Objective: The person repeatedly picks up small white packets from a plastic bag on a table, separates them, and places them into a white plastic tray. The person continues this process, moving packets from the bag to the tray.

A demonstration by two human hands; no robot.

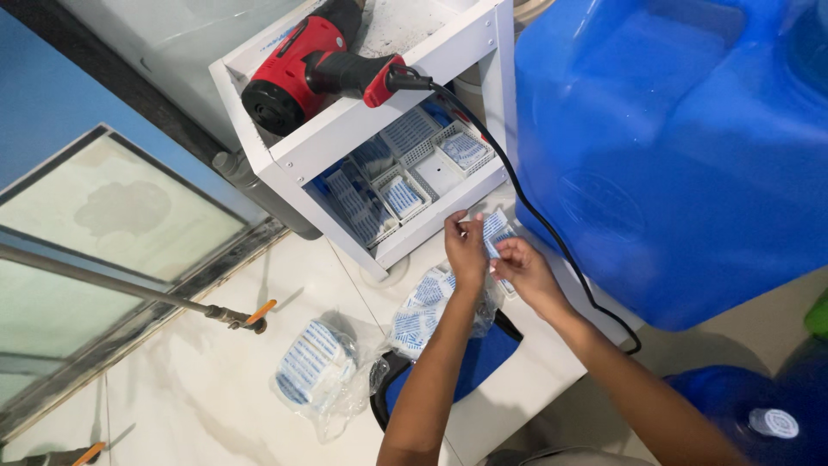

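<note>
White floor tiles (216, 380) lay under everything, and a small white shelf unit (448, 52) stood on them; we use this shelf as our landmark. On top of the shelf we saw a red and black power tool (315, 65), and its black cord (535, 216) ran down past the shelf's right side. Inside the shelf, white baskets (405, 164) carried blue-and-white packets. Just in front of the shelf's lower edge, our left hand (466, 250) and our right hand (522, 267) met. Both hands pinched one small blue-and-white sachet (496, 231) between thumb and fingertips, so the fingers were closed on it. Under the hands, further in front of the shelf, a clear bag of sachets (423, 315) rested on a blue pouch (483, 358). Another clear bag (315, 362) lay to the left of that one. Right of the shelf stood a big blue water container (690, 147).
</note>
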